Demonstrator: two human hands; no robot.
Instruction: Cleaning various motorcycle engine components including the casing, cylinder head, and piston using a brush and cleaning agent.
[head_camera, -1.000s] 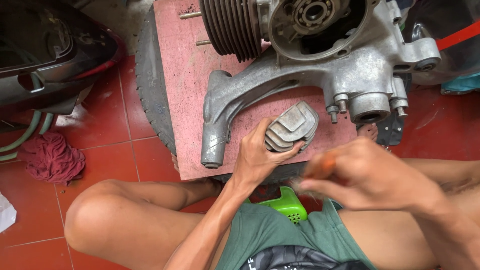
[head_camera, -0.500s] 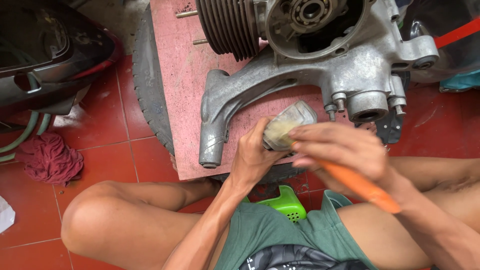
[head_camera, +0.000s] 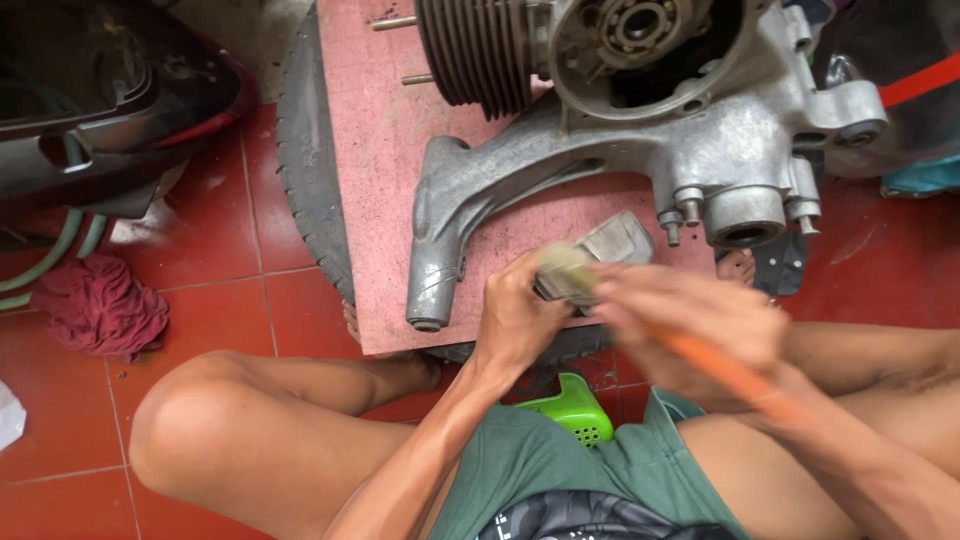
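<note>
Part: small grey metal cover (head_camera: 600, 258), ribbed, held just above the pink board's near edge, in front of the engine case
Left hand: left hand (head_camera: 515, 320) wraps the cover from the left side, fingers curled round its near end, grip pinching the cover
Right hand: right hand (head_camera: 690, 320) motion-blurred, sits on the cover's right side, touching or just over it, cannot tell which
Right grip: fingers pressed together around an orange tool handle (head_camera: 725, 370); handle runs down-right along the forearm; tool tip is hidden in blur at the cover
Board: pink board (head_camera: 380, 180), flat, carries the engine; the cover hangs near its front right part
Engine: bare aluminium engine case (head_camera: 700, 150) lies on the board, long arm (head_camera: 440, 240) reaching down-left to the board's near edge; finned cylinder (head_camera: 475, 50) at top, round bearing opening (head_camera: 640, 30) to its right
Tyre: black tyre (head_camera: 305, 150) under the board, tread showing along the board's left edge
Stool: green plastic piece (head_camera: 575, 410) between the legs, just below the hands
Person: seated on the floor, left knee (head_camera: 190, 430) bent up at lower left, green shorts (head_camera: 540, 470)
Floor: red tiles (head_camera: 200, 260)
Rag: dark red rag (head_camera: 100, 305) on the tiles, well apart at left
Hose: green hose (head_camera: 50, 255) by the rag, far left
Bodywork: black scooter body part (head_camera: 100, 90) at upper left, near the tyre
</note>
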